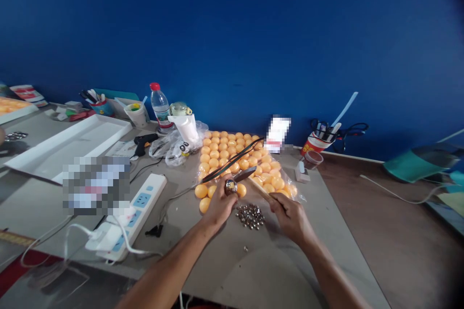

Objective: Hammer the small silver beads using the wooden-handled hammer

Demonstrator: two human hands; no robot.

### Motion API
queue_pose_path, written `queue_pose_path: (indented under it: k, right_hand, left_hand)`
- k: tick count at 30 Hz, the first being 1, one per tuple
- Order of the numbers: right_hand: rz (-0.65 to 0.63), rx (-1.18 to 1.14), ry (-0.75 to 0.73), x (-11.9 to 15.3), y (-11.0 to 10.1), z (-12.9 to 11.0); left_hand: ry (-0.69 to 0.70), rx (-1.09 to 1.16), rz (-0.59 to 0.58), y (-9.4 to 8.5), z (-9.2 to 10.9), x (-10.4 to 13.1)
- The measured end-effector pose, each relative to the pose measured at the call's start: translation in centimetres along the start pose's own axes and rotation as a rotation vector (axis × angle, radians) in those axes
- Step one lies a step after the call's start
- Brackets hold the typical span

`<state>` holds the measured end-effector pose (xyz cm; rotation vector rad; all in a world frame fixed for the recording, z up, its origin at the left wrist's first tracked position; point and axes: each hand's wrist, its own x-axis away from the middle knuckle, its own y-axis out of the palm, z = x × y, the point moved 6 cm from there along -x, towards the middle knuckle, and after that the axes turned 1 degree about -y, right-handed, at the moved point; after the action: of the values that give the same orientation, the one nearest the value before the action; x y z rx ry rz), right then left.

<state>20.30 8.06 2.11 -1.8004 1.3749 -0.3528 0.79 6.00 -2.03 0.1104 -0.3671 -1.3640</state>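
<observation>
My left hand is closed around a shiny silver ball-like piece with a gold-coloured spot. My right hand grips the pale wooden handle of a hammer. Its dark metal head lies just above the silver piece; whether they touch I cannot tell. Between my hands is a heap of small shiny metal bits on the grey table. Behind them, rows of orange balls lie under clear plastic. A few loose orange balls sit left of my left hand.
A white power strip with plugs and cables lies left. Behind it are a white tray, a black glue gun, a bottle and plastic bags. Dark cables cross the orange balls. A red cup of tools stands back right.
</observation>
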Motion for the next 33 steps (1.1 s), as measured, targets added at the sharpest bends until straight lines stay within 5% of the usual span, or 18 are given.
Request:
queue_pose_path:
  k: [7,19,33]
  right_hand:
    - [-0.011,0.072,-0.044,0.25,0.05,-0.18]
    - [0.060,0.117,-0.130,0.68,-0.16,-0.47]
    - [0.002,0.098,-0.131,0.70,0.05,-0.53]
  left_hand:
    - [0.126,-0.073,0.021,-0.31,0.24,-0.40]
    - [0.026,-0.017,0.058,-0.07,0.47,-0.29]
    - [0.132,-0.070,0.040,-0.30,0.49,-0.30]
